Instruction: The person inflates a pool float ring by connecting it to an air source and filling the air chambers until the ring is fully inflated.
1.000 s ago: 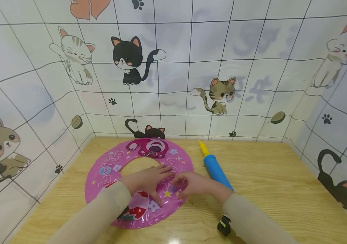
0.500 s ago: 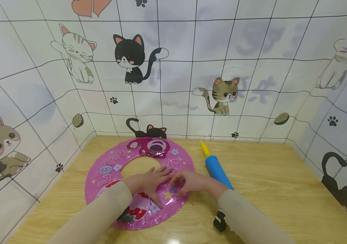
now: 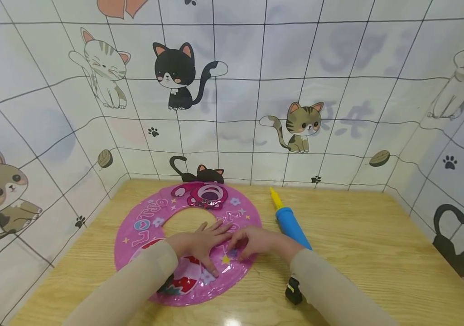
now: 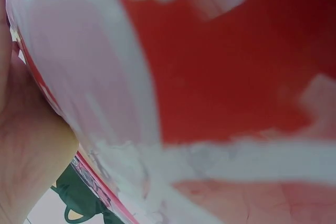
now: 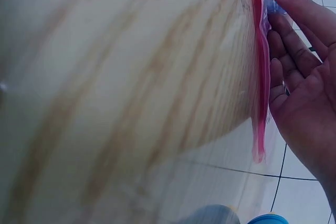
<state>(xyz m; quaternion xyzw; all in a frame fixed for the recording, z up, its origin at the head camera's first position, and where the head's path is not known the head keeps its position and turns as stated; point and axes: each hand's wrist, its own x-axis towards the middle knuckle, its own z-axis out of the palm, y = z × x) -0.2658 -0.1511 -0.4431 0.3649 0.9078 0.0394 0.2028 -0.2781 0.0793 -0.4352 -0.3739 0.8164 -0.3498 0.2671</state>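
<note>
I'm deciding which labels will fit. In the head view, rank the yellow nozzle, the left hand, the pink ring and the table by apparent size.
Largest to smallest:
1. Table
2. Pink ring
3. Left hand
4. Yellow nozzle

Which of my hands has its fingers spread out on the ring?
Your left hand, fingers fanned over the pink ring. Your right hand differs: its fingers curl at the ring's clear valve, nearer the blue pump.
</note>
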